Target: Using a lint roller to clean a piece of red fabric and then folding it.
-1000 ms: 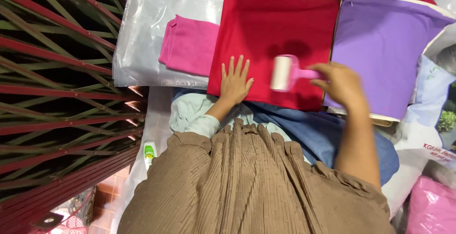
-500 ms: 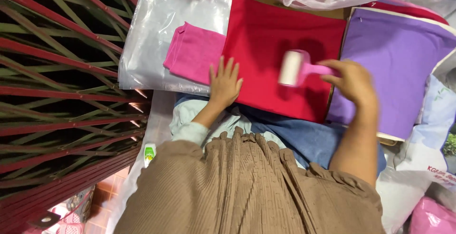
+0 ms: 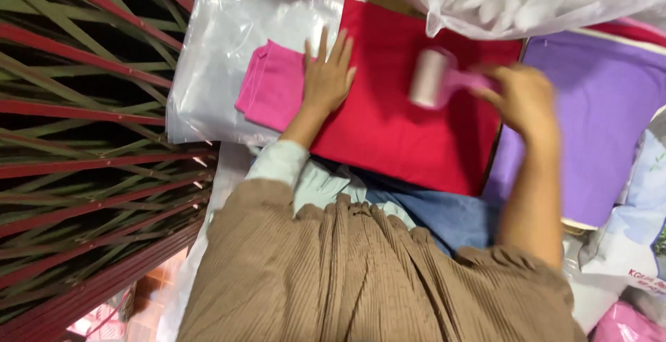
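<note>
Three folded cloths are lying here: one pink (image 3: 274, 85), one red cloth (image 3: 409, 106) under the flat, open left hand (image 3: 327, 75), one purple (image 3: 590, 120); the right hand (image 3: 520, 96) is gripping one lint roller (image 3: 429, 78).

Pink-handled lint roller (image 3: 431, 78) on flat red cloth (image 3: 402, 127)

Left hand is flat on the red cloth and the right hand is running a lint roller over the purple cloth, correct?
Not quite. In the head view the right hand holds the lint roller over the red cloth, not the purple cloth. The left hand does lie flat on the red cloth's left edge.
</note>
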